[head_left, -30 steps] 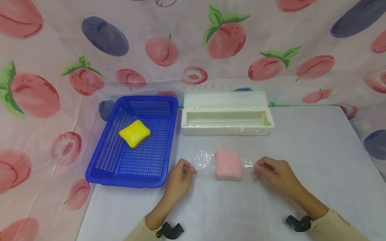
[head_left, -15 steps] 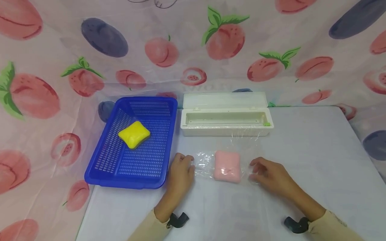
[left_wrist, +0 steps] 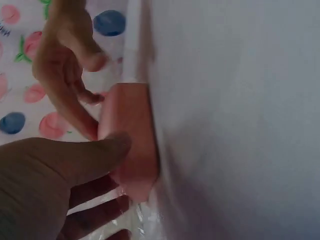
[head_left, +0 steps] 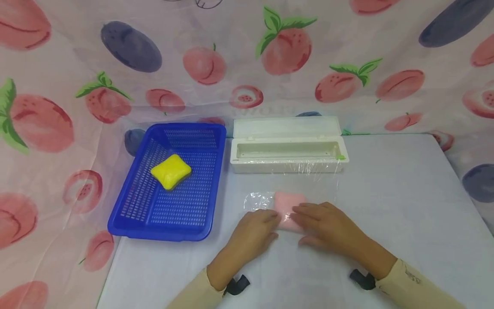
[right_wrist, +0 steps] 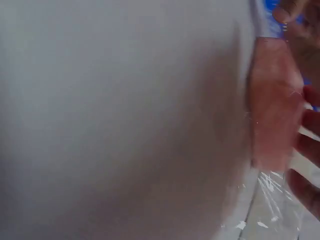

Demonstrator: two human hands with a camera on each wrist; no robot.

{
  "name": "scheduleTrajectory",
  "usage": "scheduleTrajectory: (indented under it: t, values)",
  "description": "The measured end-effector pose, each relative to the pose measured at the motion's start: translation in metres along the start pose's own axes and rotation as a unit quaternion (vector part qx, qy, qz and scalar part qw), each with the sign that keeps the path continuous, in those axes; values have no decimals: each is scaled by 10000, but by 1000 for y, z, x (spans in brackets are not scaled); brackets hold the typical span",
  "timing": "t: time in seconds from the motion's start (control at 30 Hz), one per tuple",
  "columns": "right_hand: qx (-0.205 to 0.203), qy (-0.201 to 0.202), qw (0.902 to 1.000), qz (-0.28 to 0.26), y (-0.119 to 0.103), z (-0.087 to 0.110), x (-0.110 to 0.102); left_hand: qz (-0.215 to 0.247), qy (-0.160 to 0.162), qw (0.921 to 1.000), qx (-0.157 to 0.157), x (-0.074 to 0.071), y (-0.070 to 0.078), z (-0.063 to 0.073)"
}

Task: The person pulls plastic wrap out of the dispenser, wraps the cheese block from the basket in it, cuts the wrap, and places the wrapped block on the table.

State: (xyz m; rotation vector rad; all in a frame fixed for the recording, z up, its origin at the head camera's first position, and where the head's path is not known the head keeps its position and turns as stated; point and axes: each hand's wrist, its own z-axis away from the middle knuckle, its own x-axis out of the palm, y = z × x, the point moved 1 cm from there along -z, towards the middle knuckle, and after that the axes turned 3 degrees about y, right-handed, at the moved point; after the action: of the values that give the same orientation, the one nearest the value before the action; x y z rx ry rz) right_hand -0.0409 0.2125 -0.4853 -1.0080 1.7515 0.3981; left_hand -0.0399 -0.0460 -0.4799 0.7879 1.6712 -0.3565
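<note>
A pink, rounded square block (head_left: pixel 284 201), perhaps soap or a sponge, lies on the white table with clear cling film (head_left: pixel 257 201) over and around it. My left hand (head_left: pixel 251 235) is at its left side, fingers loosely bent against it; in the left wrist view the thumb lies along the block's near side (left_wrist: pixel 136 110). From the right, my right hand (head_left: pixel 332 227) rests its nearly straight fingers on the block's top and right edge. In the right wrist view several fingertips touch the block's upper face beside its pink side (right_wrist: pixel 274 105).
Behind the block stands a white cling film dispenser (head_left: pixel 262 167), lid raised, film running from its front edge toward the block. A blue plastic basket (head_left: pixel 219 171) at the left holds a yellow pillow-shaped block (head_left: pixel 171 171). A fruit-print sheet (head_left: pixel 216 98) hangs behind the table.
Both hands have moved inward from either side of the pink block and now touch it. The right hand has let go of the film edge. The film now lies over the block.
</note>
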Motion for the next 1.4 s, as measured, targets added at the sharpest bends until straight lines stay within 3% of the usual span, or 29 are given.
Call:
scheduleTrajectory:
  t: [0.07,0.17,0.27,0.4,0.5,0.63,0.83,1.0,1.13,1.3,1.33,1.4]
  values:
    - [-147,-221,9995,167,1,-4,6,-174,-320,9993,118,4,2,-8]
    - [-52,-265,9995,132,6,-7,10,-276,-408,9987,127,5,2,-17]
    - [711,-442,9956,-424,12,-13,8,-148,-354,9993,3,1,0,-25]
    - [1817,-439,9684,-1653,25,-25,-1,605,-187,9964,-556,-2,-7,-36]
    - [2214,-109,9508,-2167,41,-32,-3,1484,63,9816,-1201,-2,-14,-49]
    - [2722,110,9403,-2040,55,-39,2,2275,540,9543,-1859,5,-25,-68]
    - [2868,660,9404,-1705,63,-48,10,2809,1231,9283,-2103,22,-36,-86]
    - [3121,1199,9300,-1529,68,-53,19,3015,1206,9173,-2305,33,-38,-92]
    - [3384,1403,9188,-1468,69,-55,25,2852,1160,9177,-2509,38,-36,-95]
    - [3625,1272,9120,-1438,69,-60,28,2623,1077,9181,-2771,38,-34,-99]
    - [3648,1247,9112,-1450,69,-61,29,2536,1063,9210,-2760,38,-34,-100]
    - [3693,1151,9110,-1430,68,-61,30,2072,1035,9364,-2636,37,-32,-101]
